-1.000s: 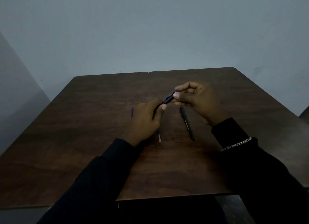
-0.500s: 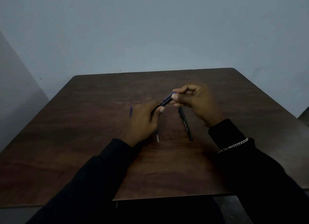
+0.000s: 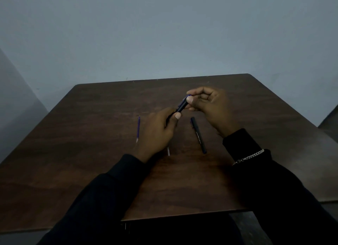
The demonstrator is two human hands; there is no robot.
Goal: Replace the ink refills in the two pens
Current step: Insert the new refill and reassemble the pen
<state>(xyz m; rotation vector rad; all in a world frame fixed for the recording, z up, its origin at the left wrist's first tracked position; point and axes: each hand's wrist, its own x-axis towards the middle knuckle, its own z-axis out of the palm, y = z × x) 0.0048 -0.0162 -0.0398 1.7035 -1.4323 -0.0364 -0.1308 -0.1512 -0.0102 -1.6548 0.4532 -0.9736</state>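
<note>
Left hand (image 3: 157,129) and right hand (image 3: 208,107) share one slim dark pen with a purple clip (image 3: 182,106) above the brown wooden table (image 3: 91,135).
The left fingers curl round its lower end and the right thumb and fingers pinch the top, at 1 o'clock. This is probably the barrel being twisted, open or closed I cannot tell; next come opposed turns with a firm grip. A second black pen (image 3: 199,135) lies at 5 o'clock of the held one. From the left hand, a thin purple refill (image 3: 138,128) lies at 9 o'clock and a pale refill tip (image 3: 168,151) at 6.
</note>
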